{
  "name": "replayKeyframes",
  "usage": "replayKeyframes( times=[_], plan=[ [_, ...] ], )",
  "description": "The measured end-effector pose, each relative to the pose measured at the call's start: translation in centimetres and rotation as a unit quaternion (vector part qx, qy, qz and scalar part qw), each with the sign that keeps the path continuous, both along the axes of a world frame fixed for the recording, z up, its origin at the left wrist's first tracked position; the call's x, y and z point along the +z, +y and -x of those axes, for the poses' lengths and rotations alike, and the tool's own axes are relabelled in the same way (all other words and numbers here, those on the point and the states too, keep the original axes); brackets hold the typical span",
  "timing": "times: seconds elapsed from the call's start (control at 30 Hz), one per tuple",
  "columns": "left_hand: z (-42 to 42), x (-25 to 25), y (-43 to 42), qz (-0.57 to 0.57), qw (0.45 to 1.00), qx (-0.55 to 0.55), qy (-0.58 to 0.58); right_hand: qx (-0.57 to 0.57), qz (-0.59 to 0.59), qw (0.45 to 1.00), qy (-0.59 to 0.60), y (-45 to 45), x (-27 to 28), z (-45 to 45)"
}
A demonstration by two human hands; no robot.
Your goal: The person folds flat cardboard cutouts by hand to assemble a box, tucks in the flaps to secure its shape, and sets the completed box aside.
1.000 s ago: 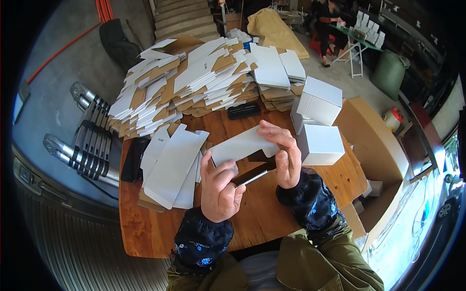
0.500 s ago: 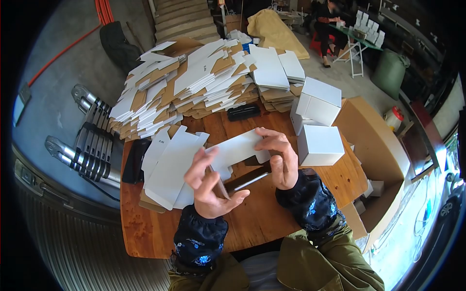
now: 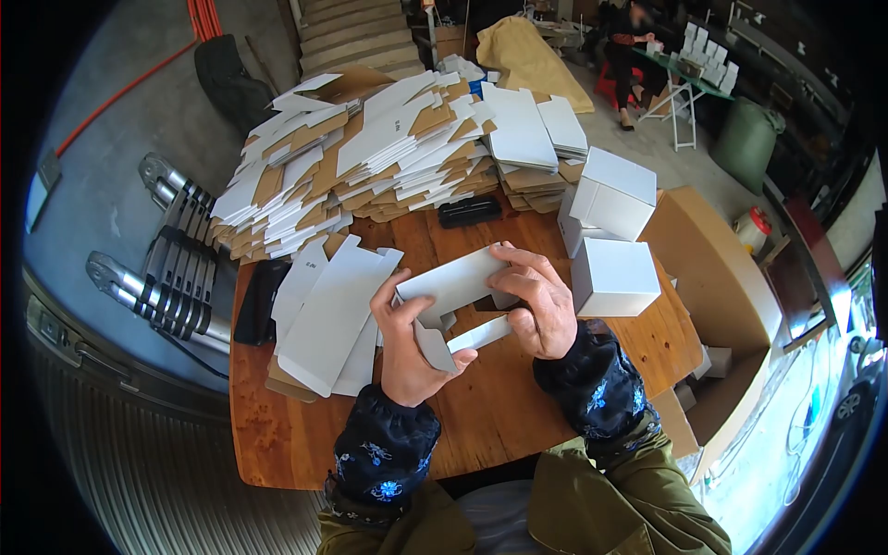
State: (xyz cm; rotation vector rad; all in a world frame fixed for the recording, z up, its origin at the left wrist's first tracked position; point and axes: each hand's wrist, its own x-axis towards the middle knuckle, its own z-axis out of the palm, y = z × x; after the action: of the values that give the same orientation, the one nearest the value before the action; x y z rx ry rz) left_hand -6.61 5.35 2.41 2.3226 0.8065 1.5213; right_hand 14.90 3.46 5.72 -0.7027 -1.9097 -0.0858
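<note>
A partly folded white carton (image 3: 453,283) is held above the wooden table, its inside and a flap showing. My left hand (image 3: 407,347) grips its left end, with the thumb on a panel. Around the right end are the curled fingers of my right hand (image 3: 539,301). Just left of my left hand lie flat white carton blanks (image 3: 338,314). Closed white boxes (image 3: 618,277) stand right of my right hand, one of them resting tilted on another.
A large pile of flat cartons (image 3: 370,153) covers the table's back, with a black case (image 3: 469,212) before it. An open cardboard box (image 3: 717,277) stands at the right. A person (image 3: 629,55) sits by a green table (image 3: 689,74) at the back right.
My left hand has turned and closed around the carton's left end, where its fingers were spread. The carton's near panel now shows its white side. My right hand stays on the right end.
</note>
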Motion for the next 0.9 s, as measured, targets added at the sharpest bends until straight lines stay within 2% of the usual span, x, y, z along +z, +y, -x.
replayKeyframes(
  times=[0.27,0.37,0.47,0.53,0.73,0.9],
  plan=[
    [-0.1,0.7,-0.6,0.02,0.999,0.014,-0.024,-0.021,0.065,0.997,-0.035,0.0,-0.1,0.8],
    [-0.2,0.3,-0.6,0.048,0.997,0.005,-0.057,0.054,0.13,0.987,0.074,-0.1,-0.4,1.4],
    [-0.4,-0.1,-0.6,0.091,0.99,-0.025,-0.102,0.054,0.178,0.979,0.089,-0.6,-0.1,1.5],
    [-0.4,-0.2,-0.7,0.144,0.979,-0.059,-0.134,0.065,0.175,0.978,0.097,-0.5,-0.2,1.3],
    [-0.3,0.0,-0.7,0.168,0.971,-0.099,-0.139,0.105,0.191,0.969,0.116,-0.5,0.0,1.1],
    [-0.3,0.1,-0.7,0.173,0.974,-0.082,-0.121,0.127,0.176,0.97,0.111,-0.1,-0.7,0.9]
  ],
)
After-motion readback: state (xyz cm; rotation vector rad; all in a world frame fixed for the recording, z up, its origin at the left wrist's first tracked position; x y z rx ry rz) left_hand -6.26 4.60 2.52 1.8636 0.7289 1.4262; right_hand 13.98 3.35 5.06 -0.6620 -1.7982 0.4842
